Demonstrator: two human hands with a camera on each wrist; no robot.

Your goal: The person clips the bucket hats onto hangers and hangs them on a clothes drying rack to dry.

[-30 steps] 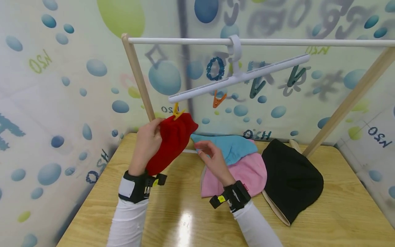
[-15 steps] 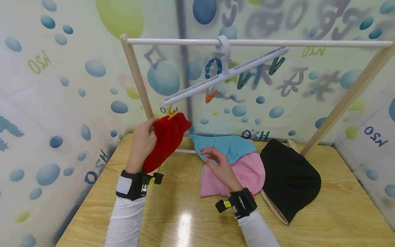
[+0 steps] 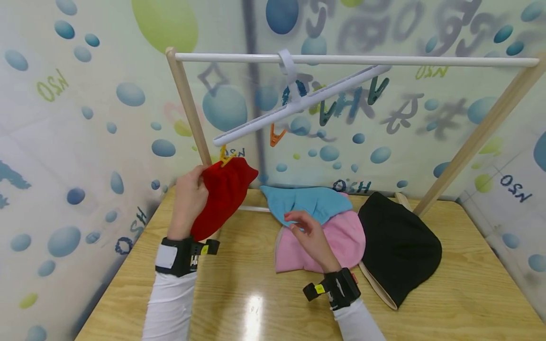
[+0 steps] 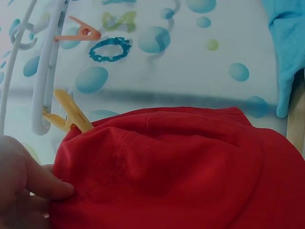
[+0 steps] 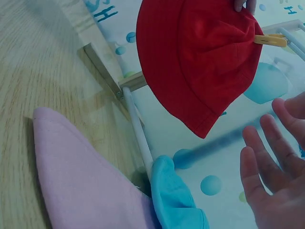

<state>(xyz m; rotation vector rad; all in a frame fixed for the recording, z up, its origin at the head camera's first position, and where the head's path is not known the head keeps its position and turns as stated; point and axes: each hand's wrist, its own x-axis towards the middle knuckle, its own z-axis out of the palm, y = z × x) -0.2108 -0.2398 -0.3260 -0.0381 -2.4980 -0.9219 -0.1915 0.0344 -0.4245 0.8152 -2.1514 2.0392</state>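
Observation:
My left hand (image 3: pixel 187 201) pinches the edge of a red bucket hat (image 3: pixel 223 196) between thumb and fingers. A yellow clip (image 3: pixel 226 157) at the low left end of a white hanger (image 3: pixel 298 105) bites the top of the hat. In the left wrist view the clip (image 4: pixel 74 114) grips a fold of the red cloth. My right hand (image 3: pixel 313 239) hovers over a pink hat (image 3: pixel 341 241) and a light blue hat (image 3: pixel 315 201), its fingers loosely bent with nothing in them. The right wrist view shows those fingers (image 5: pixel 267 167) spread apart, away from the red hat.
The hanger tilts, right end up, hooked on the white rail (image 3: pixel 405 61) of a wooden-legged rack. An orange clip (image 3: pixel 276 136) and two dark green clips (image 3: pixel 327 113) hang from it. A black hat (image 3: pixel 401 251) lies right of the pink one on the wooden table (image 3: pixel 477 274).
The hanger's hook has slid left along the rail, and my left hand has shifted left with the red hat. My right hand has drawn away, rightward and down.

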